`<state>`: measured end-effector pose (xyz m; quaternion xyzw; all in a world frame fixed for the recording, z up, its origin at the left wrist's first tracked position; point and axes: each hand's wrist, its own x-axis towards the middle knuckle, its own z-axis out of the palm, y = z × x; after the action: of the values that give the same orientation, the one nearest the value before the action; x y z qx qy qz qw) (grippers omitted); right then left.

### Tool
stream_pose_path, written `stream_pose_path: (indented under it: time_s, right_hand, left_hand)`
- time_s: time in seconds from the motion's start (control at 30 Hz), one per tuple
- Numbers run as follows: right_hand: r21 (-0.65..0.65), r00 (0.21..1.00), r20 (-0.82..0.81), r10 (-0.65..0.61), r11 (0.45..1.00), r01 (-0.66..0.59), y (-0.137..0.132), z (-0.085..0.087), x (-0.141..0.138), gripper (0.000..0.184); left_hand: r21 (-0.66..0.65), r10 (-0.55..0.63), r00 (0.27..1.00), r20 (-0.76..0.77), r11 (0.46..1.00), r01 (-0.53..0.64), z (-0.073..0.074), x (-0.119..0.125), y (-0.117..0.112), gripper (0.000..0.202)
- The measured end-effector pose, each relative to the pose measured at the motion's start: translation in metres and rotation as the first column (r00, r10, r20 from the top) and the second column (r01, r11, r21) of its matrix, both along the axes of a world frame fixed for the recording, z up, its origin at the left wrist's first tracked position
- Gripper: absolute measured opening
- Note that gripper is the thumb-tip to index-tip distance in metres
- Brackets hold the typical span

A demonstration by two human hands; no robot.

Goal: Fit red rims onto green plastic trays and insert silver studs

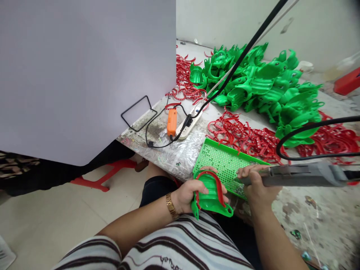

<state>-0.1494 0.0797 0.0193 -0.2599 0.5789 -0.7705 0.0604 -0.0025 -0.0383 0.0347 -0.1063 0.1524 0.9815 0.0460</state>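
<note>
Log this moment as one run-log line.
left hand: holds green plastic piece with red strip | right hand: holds grey corded tool | nearest: perforated green tray

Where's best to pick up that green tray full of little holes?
Probably the free short rim of the green perforated tray, from above: the left hand and right hand crowd the near side, and red strips line the far side.

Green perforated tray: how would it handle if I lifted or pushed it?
The green perforated tray is probably light and somewhat flexible, being thin moulded plastic full of holes. On the clear plastic sheet it would likely slide easily when pushed.
</note>
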Motion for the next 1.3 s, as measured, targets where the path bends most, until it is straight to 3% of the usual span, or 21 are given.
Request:
stream_pose_path:
  time_s: [0.3, 0.53, 0.63, 0.77, 0.93, 1.13, 1.3]
  right_hand:
    - [0.037, 0.999, -0.01, -0.039, 0.999, 0.039, 0.001, 0.0, 0.0, 0.026]
    - [0.029, 1.0, -0.025, 0.001, 1.0, -0.001, -0.001, 0.001, -0.001, 0.022]
    - [-0.039, 0.999, -0.048, 0.023, 0.999, -0.025, 0.0, 0.012, 0.002, 0.02]
    - [-0.138, 0.994, -0.099, 0.052, 0.988, -0.066, 0.006, 0.046, 0.013, 0.025]
    - [-0.159, 0.974, -0.113, 0.195, 0.964, -0.212, 0.019, 0.083, 0.04, 0.033]
    - [-0.115, 0.967, -0.054, 0.251, 0.96, -0.255, 0.016, 0.087, 0.058, 0.044]
    - [-0.119, 0.958, -0.044, 0.284, 0.95, -0.287, 0.013, 0.083, 0.058, 0.041]
  left_hand:
    - [0.021, 0.044, 0.999, -0.009, 0.999, -0.044, -0.004, 0.001, -0.003, 0.065]
    - [0.024, 0.05, 0.999, -0.02, 0.998, -0.049, -0.002, -0.001, -0.001, 0.066]
    - [0.004, 0.066, 0.998, -0.012, 0.998, -0.066, 0.001, -0.002, 0.0, 0.065]
    - [-0.056, 0.062, 0.997, 0.037, 0.997, -0.06, 0.003, -0.002, 0.001, 0.06]
    - [-0.071, 0.054, 0.997, 0.054, 0.996, -0.05, 0.004, -0.004, 0.003, 0.056]
    - [-0.043, 0.074, 0.997, -0.012, 0.996, -0.074, 0.005, -0.005, 0.007, 0.061]
    - [-0.028, 0.112, 0.993, -0.037, 0.993, -0.113, 0.008, -0.003, 0.007, 0.064]
